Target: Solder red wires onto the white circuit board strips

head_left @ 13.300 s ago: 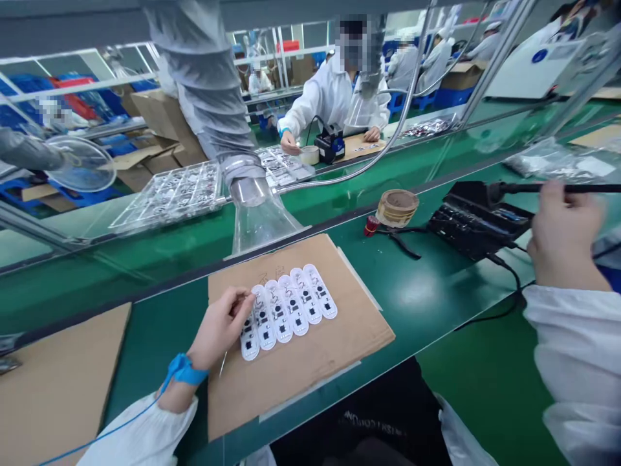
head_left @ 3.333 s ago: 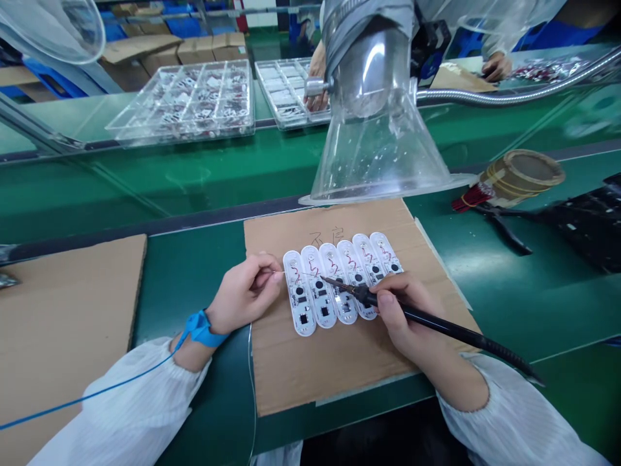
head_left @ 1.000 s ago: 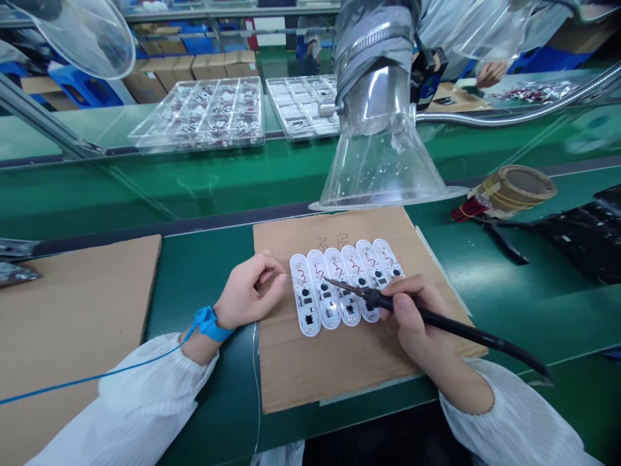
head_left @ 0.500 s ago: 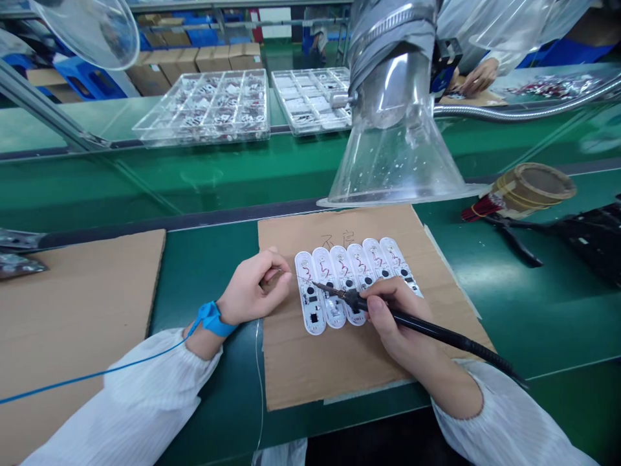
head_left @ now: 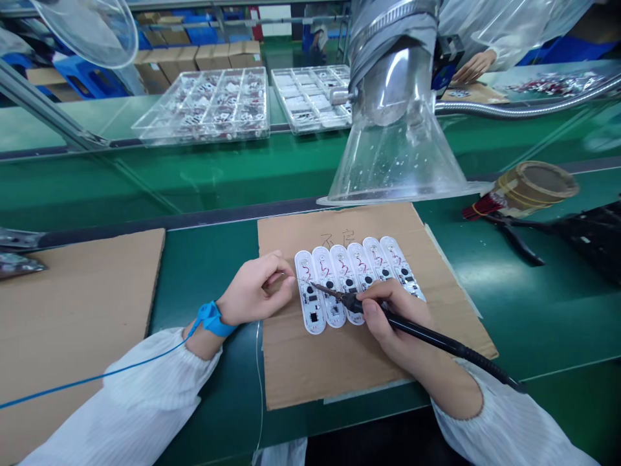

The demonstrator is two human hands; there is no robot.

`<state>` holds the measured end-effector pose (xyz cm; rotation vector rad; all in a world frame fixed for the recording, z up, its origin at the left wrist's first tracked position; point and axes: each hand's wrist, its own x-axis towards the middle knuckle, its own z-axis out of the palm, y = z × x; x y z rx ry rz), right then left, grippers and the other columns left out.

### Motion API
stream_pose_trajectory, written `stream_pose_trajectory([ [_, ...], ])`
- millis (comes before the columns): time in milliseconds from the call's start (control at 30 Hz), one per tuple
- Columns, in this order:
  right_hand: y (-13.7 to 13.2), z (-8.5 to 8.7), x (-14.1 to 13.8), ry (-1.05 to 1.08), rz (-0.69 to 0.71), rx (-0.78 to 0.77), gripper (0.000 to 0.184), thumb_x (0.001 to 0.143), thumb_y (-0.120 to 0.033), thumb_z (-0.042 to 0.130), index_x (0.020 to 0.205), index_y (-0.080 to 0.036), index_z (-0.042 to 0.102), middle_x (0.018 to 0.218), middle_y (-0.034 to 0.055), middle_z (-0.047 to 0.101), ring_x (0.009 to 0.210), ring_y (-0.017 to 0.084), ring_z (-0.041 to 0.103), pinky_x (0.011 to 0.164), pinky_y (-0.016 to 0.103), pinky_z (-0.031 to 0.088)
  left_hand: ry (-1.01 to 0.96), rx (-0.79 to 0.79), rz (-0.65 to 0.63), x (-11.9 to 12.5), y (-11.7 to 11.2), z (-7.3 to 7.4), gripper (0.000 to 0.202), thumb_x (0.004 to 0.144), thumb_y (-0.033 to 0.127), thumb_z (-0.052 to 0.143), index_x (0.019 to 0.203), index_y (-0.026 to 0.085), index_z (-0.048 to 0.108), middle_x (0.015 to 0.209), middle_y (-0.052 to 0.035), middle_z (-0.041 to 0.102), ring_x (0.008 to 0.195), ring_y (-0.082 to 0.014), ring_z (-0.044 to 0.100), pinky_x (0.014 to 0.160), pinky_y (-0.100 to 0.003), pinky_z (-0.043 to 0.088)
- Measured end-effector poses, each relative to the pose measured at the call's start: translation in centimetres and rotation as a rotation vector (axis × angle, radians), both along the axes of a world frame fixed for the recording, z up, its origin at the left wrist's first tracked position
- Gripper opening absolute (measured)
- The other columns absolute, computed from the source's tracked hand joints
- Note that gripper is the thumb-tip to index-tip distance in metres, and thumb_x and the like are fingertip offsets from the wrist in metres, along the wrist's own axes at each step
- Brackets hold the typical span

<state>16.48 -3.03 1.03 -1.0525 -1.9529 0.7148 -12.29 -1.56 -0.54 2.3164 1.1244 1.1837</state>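
Several white oblong circuit boards (head_left: 356, 278) with red wires lie side by side on a cardboard sheet (head_left: 369, 349). My right hand (head_left: 395, 320) grips a black soldering iron (head_left: 427, 336) like a pen; its tip touches the leftmost boards. My left hand (head_left: 257, 291), with a blue wrist strap (head_left: 209, 319), is pinched on a thin solder wire (head_left: 258, 369) whose end meets the iron's tip by the leftmost board.
A clear fume hood (head_left: 400, 149) hangs just behind the cardboard. Another cardboard sheet (head_left: 72, 323) lies at left. A tape roll (head_left: 531, 184), black cutters (head_left: 514, 239) and a black unit (head_left: 596, 239) sit at right. Clear part trays (head_left: 208, 107) stand beyond the belt. Another person's hand (head_left: 473, 65) works opposite.
The iron's tip has slid left from the second board to the leftmost one, and my left hand has edged closer to it. Earlier my right hand fetched the iron from the right.
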Motion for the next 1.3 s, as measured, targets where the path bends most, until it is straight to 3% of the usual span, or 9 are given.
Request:
stream_pose_trajectory([
  [167,-0.3,-1.1,0.7,0.116,-0.042,-0.072,0.011,0.107,-0.035,0.064,0.101,-0.027,0.066,0.081,-0.0019,0.071,0.066,0.014,0.070,0.060,0.026,0.053,-0.049,-0.008,0.042,-0.1,-0.1,0.2,0.015,0.094,0.008,0.059,0.091,0.022,0.054,0.067,0.0080,0.039,0.056,-0.0088,0.041,0.053,-0.021,0.034],
  [533,-0.1,-0.3,0.0,0.059,0.055,-0.166,0.018,0.107,-0.044,0.066,0.104,-0.026,0.068,0.079,-0.0010,0.074,0.063,0.014,0.070,0.056,0.025,0.052,-0.028,-0.011,0.024,0.0,-0.1,0.4,0.016,0.092,0.008,0.057,0.087,0.022,0.052,0.065,0.0081,0.038,0.054,-0.0096,0.040,0.051,-0.022,0.033],
  [933,0.1,-0.1,-0.2,-0.021,0.032,-0.130,0.021,0.105,-0.042,0.065,0.097,-0.024,0.070,0.080,0.0021,0.077,0.065,0.016,0.072,0.057,0.026,0.052,0.055,-0.013,0.001,0.1,0.0,0.3,0.015,0.092,0.010,0.057,0.087,0.022,0.051,0.064,0.0087,0.037,0.053,-0.0097,0.039,0.051,-0.023,0.030],
  [1167,0.2,0.2,-0.3,-0.021,0.049,-0.130,0.023,0.106,-0.045,0.064,0.098,-0.024,0.070,0.078,0.0015,0.075,0.063,0.015,0.069,0.057,0.027,0.051,-0.058,-0.029,0.080,-0.1,-0.1,0.2,0.015,0.089,0.008,0.056,0.087,0.022,0.052,0.064,0.0088,0.038,0.051,-0.0088,0.036,0.050,-0.022,0.029],
  [1300,0.0,-0.7,0.5,0.109,0.038,-0.168,0.029,0.106,-0.053,0.063,0.106,-0.025,0.070,0.083,0.0024,0.074,0.070,0.017,0.071,0.062,0.029,0.054,-0.095,-0.050,0.094,-0.3,0.0,0.2,0.015,0.089,0.008,0.057,0.086,0.022,0.053,0.063,0.0089,0.037,0.050,-0.0090,0.036,0.050,-0.022,0.031],
])
